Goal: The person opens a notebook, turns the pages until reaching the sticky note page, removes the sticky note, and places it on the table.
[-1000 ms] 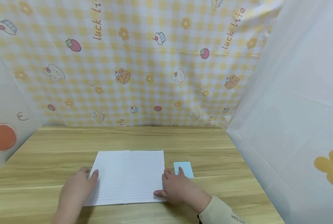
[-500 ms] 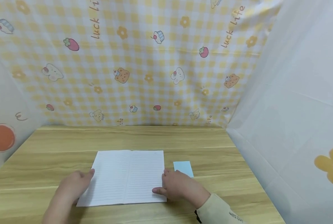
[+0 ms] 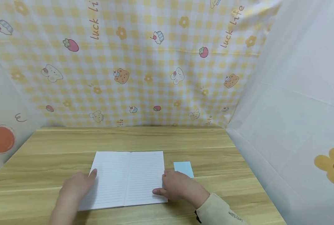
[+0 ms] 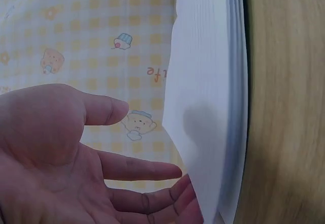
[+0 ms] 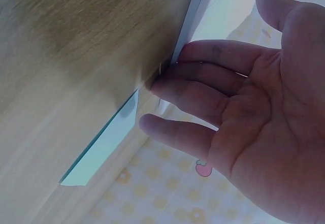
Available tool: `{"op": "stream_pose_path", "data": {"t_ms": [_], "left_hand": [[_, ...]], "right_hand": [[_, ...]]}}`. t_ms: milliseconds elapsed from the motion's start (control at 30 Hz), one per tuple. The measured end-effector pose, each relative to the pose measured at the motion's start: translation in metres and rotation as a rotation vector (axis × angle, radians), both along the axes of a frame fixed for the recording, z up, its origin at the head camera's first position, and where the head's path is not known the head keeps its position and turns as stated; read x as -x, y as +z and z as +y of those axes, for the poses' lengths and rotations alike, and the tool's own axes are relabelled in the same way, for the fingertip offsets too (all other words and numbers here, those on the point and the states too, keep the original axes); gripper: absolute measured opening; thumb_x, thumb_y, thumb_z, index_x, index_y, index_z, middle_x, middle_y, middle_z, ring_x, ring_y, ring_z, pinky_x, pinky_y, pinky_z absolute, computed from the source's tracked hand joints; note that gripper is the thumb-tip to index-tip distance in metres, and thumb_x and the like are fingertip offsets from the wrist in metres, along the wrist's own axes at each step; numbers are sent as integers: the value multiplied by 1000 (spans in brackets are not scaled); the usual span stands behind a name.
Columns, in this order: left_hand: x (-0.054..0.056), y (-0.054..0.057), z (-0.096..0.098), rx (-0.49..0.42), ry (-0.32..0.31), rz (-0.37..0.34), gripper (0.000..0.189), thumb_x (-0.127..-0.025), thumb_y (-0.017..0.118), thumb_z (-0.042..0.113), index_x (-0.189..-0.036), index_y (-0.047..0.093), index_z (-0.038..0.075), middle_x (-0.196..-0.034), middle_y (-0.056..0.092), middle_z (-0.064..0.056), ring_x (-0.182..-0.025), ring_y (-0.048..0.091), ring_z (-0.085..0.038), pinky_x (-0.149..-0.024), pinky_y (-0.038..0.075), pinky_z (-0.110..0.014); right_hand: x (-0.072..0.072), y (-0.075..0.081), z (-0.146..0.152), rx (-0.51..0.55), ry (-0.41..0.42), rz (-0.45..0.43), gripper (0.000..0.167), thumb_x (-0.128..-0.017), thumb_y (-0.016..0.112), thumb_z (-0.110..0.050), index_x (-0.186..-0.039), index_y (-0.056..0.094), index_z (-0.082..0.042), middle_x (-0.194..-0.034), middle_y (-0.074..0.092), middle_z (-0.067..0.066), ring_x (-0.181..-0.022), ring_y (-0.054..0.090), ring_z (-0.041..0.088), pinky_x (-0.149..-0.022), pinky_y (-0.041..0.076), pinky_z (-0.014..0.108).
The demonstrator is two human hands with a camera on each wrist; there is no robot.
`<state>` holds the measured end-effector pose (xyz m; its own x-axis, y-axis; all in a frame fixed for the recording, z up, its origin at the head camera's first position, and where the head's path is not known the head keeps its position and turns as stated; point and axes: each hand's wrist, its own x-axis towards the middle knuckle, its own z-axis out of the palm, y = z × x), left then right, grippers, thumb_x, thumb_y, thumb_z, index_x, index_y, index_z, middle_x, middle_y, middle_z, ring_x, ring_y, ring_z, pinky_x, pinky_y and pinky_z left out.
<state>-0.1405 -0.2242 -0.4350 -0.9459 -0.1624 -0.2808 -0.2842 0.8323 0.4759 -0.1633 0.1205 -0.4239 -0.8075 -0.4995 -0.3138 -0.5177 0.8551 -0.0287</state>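
An open notebook with blank lined pages lies on the table. My left hand is at its left edge, thumb pointing toward the page. From the left wrist view, the lower fingertips of that hand touch the edge of the pages, while the thumb stays apart from them. My right hand rests along the right edge with the thumb over the right page. Its extended fingers meet the notebook's side in the right wrist view. A light blue sticky note pad lies just beyond this hand, partly covered by it.
The wood-grain table ends at a yellow checked cloth hanging behind it. White sheets stand at the left and right sides, the right one running along the table's edge.
My left hand drew back leftward, then returned to the notebook's left edge. The notebook's lower left corner sits slightly nearer me. My right index finger no longer reaches onto the sticky note pad.
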Motion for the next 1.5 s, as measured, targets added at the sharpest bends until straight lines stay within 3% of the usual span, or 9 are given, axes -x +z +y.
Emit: {"op": "stream_pose_path", "data": {"t_ms": [333, 567, 800, 933, 1133, 1200, 1267, 1367, 1500], "left_hand": [[-1, -2, 32, -119, 27, 34, 71, -111, 38, 43, -123, 60, -24, -111, 66, -44, -87, 68, -41, -69, 57, -47], [-1, -2, 46, -263, -4, 11, 86, -112, 35, 57, -138, 53, -22, -125, 65, -41, -100, 70, -37, -82, 60, -49], [-6, 29, 68, -138, -24, 295, 66, -113, 43, 48, -145, 58, -8, -142, 58, -40, -129, 55, -58, -104, 47, -72], [-12, 45, 90, -245, -140, 332, 64, -113, 42, 53, -143, 64, 1, -145, 65, -26, -132, 63, -49, -106, 53, -65], [-14, 33, 111, -468, -231, 301, 71, -117, 21, 48, -143, 63, -3, -141, 68, -25, -132, 66, -45, -112, 51, -64], [-12, 24, 115, -499, -242, 292, 70, -118, 19, 45, -138, 67, -1, -133, 74, -22, -123, 71, -40, -106, 55, -64], [-10, 15, 118, -455, -270, 293, 64, -118, 24, 42, -135, 70, 1, -131, 75, -19, -120, 73, -39, -104, 55, -64], [-9, 1, 122, -257, -357, 270, 48, -114, 46, 40, -132, 72, 6, -137, 73, -18, -129, 68, -42, -110, 51, -65], [-12, -9, 127, -18, -462, 190, 43, -96, 79, 31, -132, 73, 8, -154, 60, -21, -146, 52, -47, -118, 42, -69]], "right_hand": [[4, -2, 4, 21, -7, -14, 70, -101, 58, -67, -116, 74, 0, -134, 69, 10, -112, 70, 20, -102, 59, 36], [3, -4, 4, 16, -21, -32, 75, -101, 58, -68, -129, 71, 0, -148, 64, 12, -126, 70, 26, -109, 57, 38], [2, -3, 6, 24, -24, -43, 76, -101, 57, -68, -136, 69, -1, -157, 58, 14, -135, 66, 30, -114, 54, 40], [1, -2, 9, 61, -26, -64, 71, -102, 59, -65, -137, 68, -4, -159, 56, 14, -138, 64, 29, -115, 53, 40], [7, -3, 20, 195, 43, -94, 27, -107, 62, -39, -102, 62, -13, -101, 61, -4, -85, 59, 9, -80, 54, 26], [11, -3, 25, 247, 40, -133, 21, -110, 58, -32, -112, 61, -11, -86, 55, -5, -71, 50, 6, -71, 48, 24], [15, -4, 31, 304, 9, -186, 31, -112, 52, -25, -136, 56, -6, -85, 61, -1, -62, 45, 6, -65, 46, 24], [18, -6, 37, 363, -31, -238, 54, -113, 44, -18, -164, 32, -4, -111, 76, 11, -55, 40, 7, -63, 45, 23], [19, -7, 41, 372, -2, -213, 50, -111, 44, -11, -161, 42, -12, -99, 75, 8, -60, 42, 7, -66, 44, 23]]}}
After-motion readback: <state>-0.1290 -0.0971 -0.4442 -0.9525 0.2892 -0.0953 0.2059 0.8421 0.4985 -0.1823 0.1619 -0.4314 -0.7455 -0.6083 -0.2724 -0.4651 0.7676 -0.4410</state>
